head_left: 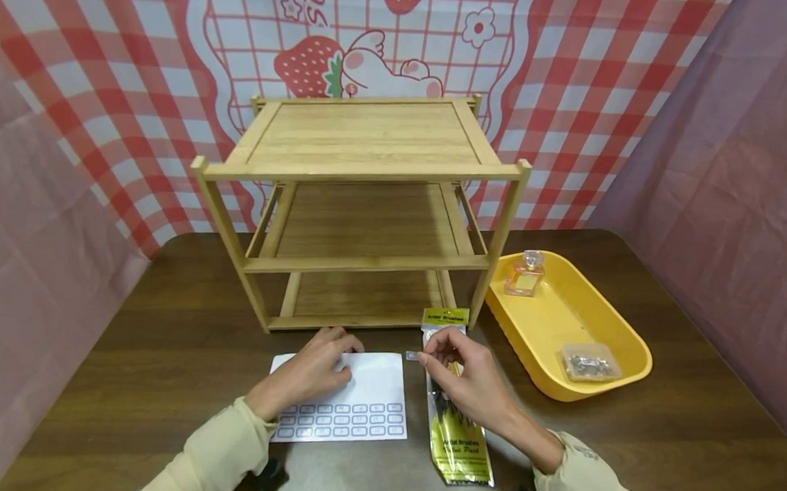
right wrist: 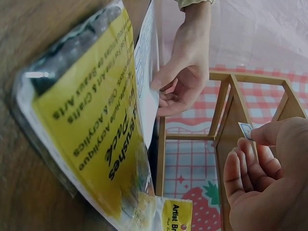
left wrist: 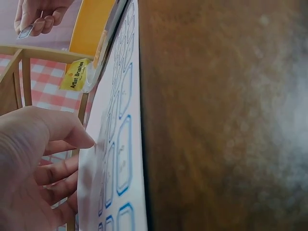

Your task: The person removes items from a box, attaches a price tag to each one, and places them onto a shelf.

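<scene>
Pinching a sticker (head_left: 411, 355), right hand (head_left: 466, 384), left hand (head_left: 309, 370) flat on sheet (head_left: 367, 391), brush pack (head_left: 454, 438) beside.

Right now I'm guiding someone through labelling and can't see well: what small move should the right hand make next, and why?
Probably carry the small sticker down onto the brush pack. The right hand pinches it just above the pack's top end, already clear of the sticker sheet, which the left hand presses flat on the table.

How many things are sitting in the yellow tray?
2: a small perfume bottle at the far end of the yellow tray, and a clear bag of small metal bits at its near end.
</scene>
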### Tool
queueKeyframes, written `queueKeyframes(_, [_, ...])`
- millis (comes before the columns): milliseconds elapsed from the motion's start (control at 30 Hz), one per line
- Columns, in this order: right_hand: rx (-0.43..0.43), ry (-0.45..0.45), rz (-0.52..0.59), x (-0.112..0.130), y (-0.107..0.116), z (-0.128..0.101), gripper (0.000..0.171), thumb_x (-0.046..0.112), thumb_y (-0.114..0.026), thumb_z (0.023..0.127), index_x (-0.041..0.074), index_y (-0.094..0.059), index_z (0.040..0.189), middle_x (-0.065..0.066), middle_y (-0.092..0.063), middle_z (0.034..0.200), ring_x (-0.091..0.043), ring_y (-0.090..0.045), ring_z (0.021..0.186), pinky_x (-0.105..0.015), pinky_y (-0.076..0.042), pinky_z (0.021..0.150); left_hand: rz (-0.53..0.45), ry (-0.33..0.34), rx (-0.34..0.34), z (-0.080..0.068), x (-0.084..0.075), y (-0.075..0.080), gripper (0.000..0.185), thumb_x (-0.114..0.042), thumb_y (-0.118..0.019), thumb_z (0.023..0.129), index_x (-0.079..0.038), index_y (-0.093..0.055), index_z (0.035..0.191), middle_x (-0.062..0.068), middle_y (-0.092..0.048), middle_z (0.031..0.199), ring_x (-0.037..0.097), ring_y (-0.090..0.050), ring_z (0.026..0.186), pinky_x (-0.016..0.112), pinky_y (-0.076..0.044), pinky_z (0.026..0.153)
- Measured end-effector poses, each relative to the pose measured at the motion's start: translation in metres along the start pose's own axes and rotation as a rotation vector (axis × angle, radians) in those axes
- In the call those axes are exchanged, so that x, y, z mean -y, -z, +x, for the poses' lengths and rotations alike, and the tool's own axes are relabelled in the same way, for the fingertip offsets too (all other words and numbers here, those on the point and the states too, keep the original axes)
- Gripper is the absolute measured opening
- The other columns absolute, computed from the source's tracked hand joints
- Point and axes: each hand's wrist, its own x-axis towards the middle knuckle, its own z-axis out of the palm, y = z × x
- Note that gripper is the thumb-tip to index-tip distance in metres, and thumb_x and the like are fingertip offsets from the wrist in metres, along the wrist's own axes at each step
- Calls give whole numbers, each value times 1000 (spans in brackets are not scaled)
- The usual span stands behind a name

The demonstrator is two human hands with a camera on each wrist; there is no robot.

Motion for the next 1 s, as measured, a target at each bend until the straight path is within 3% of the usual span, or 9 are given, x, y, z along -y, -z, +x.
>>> queueKeyframes(200, [3, -5, 8, 0, 1, 0, 17, -1, -76, 91, 10, -65, 94, 6, -64, 86, -9, -58, 72, -25, -51, 60, 42, -9, -9, 0, -1, 0, 30, -2, -74, 85, -7, -73, 114, 8, -63, 105, 31, -58, 106, 50, -50, 94])
queueKeyframes(400, [1, -5, 8, 0, 1, 1, 17, -2, -76, 91, 10, -64, 93, 5, -63, 85, -10, -57, 72, -24, -50, 60, 78, -88, -57, 0, -5, 4, 26, -7, -73, 90, -7, -72, 117, 8, -65, 114, 33, -59, 117, 54, -45, 104])
queueKeyframes(600, [8, -17, 11, -1, 1, 2, 17, -1, -76, 91, 11, -65, 93, 5, -63, 85, -10, -57, 72, -24, -51, 61, -123, -136, -101, 4, -22, 12, 15, -14, -68, 99, -9, -72, 113, -2, -65, 109, 17, -63, 103, 39, -54, 91])
queueKeyframes(767, [37, -51, 21, 0, 0, 3, 13, -1, -74, 92, 7, -65, 95, 4, -64, 86, -10, -58, 73, -25, -52, 62, -311, -213, -135, 9, -36, 13, 9, -13, -66, 102, -9, -73, 107, -4, -67, 102, 12, -63, 92, 31, -56, 82])
queueKeyframes(1000, [65, -74, 55, -1, -2, 3, 10, -1, -73, 93, 5, -65, 96, 3, -63, 85, -11, -58, 72, -25, -52, 63, -386, -272, -151, 12, -47, 10, 5, -12, -70, 98, -10, -73, 102, -6, -62, 90, 9, -55, 79, 29, -52, 69])
